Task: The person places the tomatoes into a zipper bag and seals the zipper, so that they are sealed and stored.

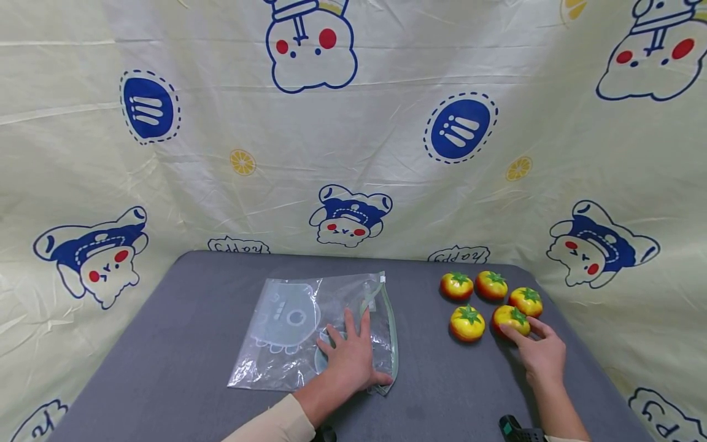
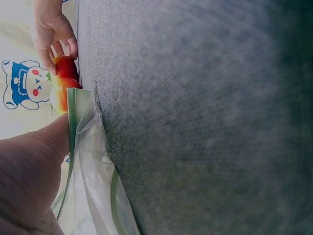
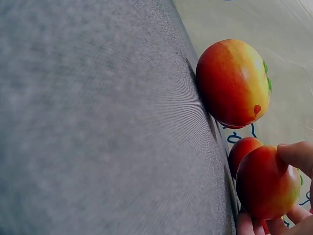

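A clear plastic zip bag [image 1: 287,362] with a pale printed figure lies flat on the table, its green-edged opening to the right. My left hand [image 1: 350,359] rests on it with fingers spread, the thumb at the green edge. In the left wrist view the thumb tip is hidden behind the bag's edge [image 2: 73,112]. My right hand [image 1: 544,356] holds a glossy red-and-yellow fruit [image 1: 507,319] with a green leafy top between thumb and fingers. Seen from the right wrist, this fruit [image 3: 266,183] has the thumb on its side and fingers under it.
Several similar fruits stand around the held one: one nearer the bag [image 1: 467,325], others behind, such as the far left fruit [image 1: 456,286]. The grey table [image 1: 182,344] ends at a printed cloth backdrop [image 1: 381,141]. A black device [image 1: 516,430] sits at the right wrist.
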### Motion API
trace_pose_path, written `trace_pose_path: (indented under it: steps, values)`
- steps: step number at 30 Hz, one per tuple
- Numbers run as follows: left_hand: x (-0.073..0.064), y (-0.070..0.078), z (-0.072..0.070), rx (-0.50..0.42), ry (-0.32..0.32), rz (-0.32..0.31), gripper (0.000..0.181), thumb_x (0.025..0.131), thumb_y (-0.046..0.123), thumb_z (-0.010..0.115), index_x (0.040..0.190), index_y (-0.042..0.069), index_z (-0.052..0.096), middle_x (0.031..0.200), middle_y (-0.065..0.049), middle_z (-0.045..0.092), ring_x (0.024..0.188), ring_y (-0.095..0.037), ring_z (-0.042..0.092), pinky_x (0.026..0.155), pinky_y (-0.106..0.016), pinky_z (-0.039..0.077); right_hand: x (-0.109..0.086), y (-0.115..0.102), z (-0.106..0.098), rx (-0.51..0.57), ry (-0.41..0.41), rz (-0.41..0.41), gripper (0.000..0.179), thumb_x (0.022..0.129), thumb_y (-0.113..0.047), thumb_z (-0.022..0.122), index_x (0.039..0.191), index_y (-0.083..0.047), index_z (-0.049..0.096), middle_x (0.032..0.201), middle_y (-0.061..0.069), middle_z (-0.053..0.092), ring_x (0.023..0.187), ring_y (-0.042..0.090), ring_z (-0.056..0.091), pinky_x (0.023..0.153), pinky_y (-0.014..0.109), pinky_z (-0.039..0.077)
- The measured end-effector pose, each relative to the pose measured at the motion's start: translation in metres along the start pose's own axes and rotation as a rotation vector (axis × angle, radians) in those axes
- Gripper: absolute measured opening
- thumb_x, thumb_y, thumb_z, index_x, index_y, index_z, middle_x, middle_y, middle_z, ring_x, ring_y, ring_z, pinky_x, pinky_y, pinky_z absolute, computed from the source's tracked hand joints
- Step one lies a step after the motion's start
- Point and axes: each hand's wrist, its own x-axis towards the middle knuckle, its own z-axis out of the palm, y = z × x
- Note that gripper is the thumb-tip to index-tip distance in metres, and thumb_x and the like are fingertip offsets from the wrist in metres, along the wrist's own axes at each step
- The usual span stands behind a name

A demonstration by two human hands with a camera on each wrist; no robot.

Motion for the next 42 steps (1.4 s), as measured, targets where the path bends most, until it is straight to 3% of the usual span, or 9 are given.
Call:
trace_pose_path:
  steps: [2, 5, 8, 11, 22, 25, 27, 29, 42]
  values:
    - [0.0, 0.0, 0.0, 0.001, 0.001, 0.001, 0.143, 0.051, 0.064, 0.096, 0.163, 0.027, 0.017, 0.17, -0.019, 0.017, 0.146, -0.063, 0.026, 0.109, -0.08, 0.027, 0.0, 0.0, 0.0, 0.006, 0.004, -0.001, 0.084, 0.088, -0.047, 0.077, 0.153, -0.005, 0.046, 0.153, 0.021, 0.046, 0.12, 0.033, 0.048, 0.066, 0.014, 0.037]
    - [0.0, 0.0, 0.0, 0.002, 0.002, 0.001, 0.143, 0.051, 0.064, 0.096, 0.163, 0.027, 0.017, 0.17, -0.019, 0.016, 0.146, -0.063, 0.026, 0.109, -0.08, 0.027, -0.001, 0.001, 0.0, 0.017, 0.005, 0.005, 0.085, 0.087, -0.048, 0.078, 0.153, -0.006, 0.045, 0.153, 0.021, 0.045, 0.126, 0.035, 0.048, 0.073, 0.018, 0.042]
    - [0.0, 0.0, 0.0, 0.004, -0.004, 0.001, 0.142, 0.052, 0.064, 0.096, 0.163, 0.027, 0.017, 0.17, -0.019, 0.016, 0.146, -0.063, 0.026, 0.109, -0.08, 0.027, -0.002, 0.001, 0.001, 0.03, 0.004, 0.012, 0.085, 0.088, -0.047, 0.078, 0.155, -0.008, 0.044, 0.155, 0.02, 0.044, 0.132, 0.036, 0.046, 0.091, 0.035, 0.051]
    - [0.001, 0.0, 0.0, 0.002, -0.011, 0.0, 0.141, 0.053, 0.064, 0.096, 0.163, 0.027, 0.017, 0.17, -0.019, 0.015, 0.147, -0.062, 0.025, 0.11, -0.08, 0.026, -0.005, 0.0, 0.0, 0.04, 0.002, 0.011, 0.084, 0.089, -0.047, 0.077, 0.156, -0.008, 0.043, 0.156, 0.021, 0.042, 0.134, 0.038, 0.044, 0.11, 0.051, 0.045]
    - [0.002, -0.001, 0.002, 0.007, -0.007, -0.001, 0.142, 0.052, 0.065, 0.095, 0.163, 0.027, 0.017, 0.17, -0.019, 0.016, 0.146, -0.063, 0.026, 0.11, -0.08, 0.025, -0.02, -0.008, -0.004, 0.041, 0.007, -0.013, 0.081, 0.089, -0.045, 0.077, 0.155, -0.01, 0.044, 0.153, 0.018, 0.042, 0.131, 0.037, 0.05, 0.112, 0.05, 0.046]
    - [0.002, -0.001, 0.002, 0.008, -0.004, 0.0, 0.142, 0.052, 0.065, 0.096, 0.163, 0.027, 0.017, 0.17, -0.019, 0.016, 0.146, -0.063, 0.027, 0.11, -0.08, 0.025, -0.026, -0.012, -0.006, 0.027, 0.014, -0.027, 0.08, 0.088, -0.046, 0.078, 0.154, -0.011, 0.046, 0.151, 0.015, 0.044, 0.124, 0.032, 0.053, 0.092, 0.024, 0.056]
    - [0.002, -0.001, 0.002, 0.011, -0.001, 0.0, 0.142, 0.051, 0.065, 0.096, 0.163, 0.028, 0.017, 0.17, -0.019, 0.017, 0.145, -0.063, 0.027, 0.11, -0.08, 0.026, -0.03, -0.015, -0.007, 0.034, 0.018, -0.04, 0.082, 0.086, -0.046, 0.08, 0.153, -0.012, 0.048, 0.15, 0.015, 0.046, 0.118, 0.027, 0.053, 0.078, 0.011, 0.051]
    - [0.002, -0.001, 0.003, 0.013, 0.001, 0.001, 0.141, 0.051, 0.065, 0.096, 0.163, 0.028, 0.018, 0.17, -0.019, 0.017, 0.145, -0.063, 0.027, 0.11, -0.08, 0.026, -0.036, -0.018, -0.008, 0.038, 0.021, -0.055, 0.082, 0.084, -0.046, 0.083, 0.151, -0.012, 0.05, 0.149, 0.014, 0.047, 0.113, 0.023, 0.053, 0.063, 0.003, 0.038]
    - [0.001, -0.002, 0.003, -0.003, -0.009, 0.006, 0.14, 0.052, 0.064, 0.096, 0.163, 0.027, 0.018, 0.17, -0.019, 0.016, 0.145, -0.063, 0.027, 0.109, -0.081, 0.025, -0.069, -0.031, 0.0, 0.077, -0.028, -0.155, 0.079, 0.081, -0.043, 0.086, 0.148, -0.014, 0.054, 0.152, 0.011, 0.049, 0.125, 0.026, 0.051, 0.068, 0.0, 0.04]
